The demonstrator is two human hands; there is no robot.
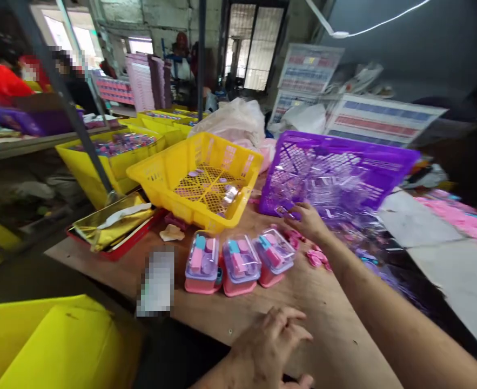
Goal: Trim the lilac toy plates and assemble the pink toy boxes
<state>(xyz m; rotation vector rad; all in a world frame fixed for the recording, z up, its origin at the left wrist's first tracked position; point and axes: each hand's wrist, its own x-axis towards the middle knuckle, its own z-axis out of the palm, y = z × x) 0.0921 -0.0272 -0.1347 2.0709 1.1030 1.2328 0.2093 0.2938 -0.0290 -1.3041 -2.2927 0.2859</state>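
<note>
Three small pink boxes with clear lids, the left one (202, 262), the middle one (241, 265) and the right one (274, 256), stand in a row on the wooden table (323, 308). Pink and teal pieces show inside them. Below the boxes my left hand (279, 335) hovers over the table edge, fingers apart, holding nothing. My right hand (305, 219) reaches to the front of the purple basket (343, 146), which lies tilted with clear plastic parts in it. Its fingertips are by the clear parts; whether they grip one is unclear.
A yellow basket (169, 194) with a few lilac pieces stands behind the boxes. Left of it lies a red tray (116, 251) with gold foil. Pink pieces (317, 257) lie near my right forearm. Yellow bins (100, 173) stand behind; a person is at far left.
</note>
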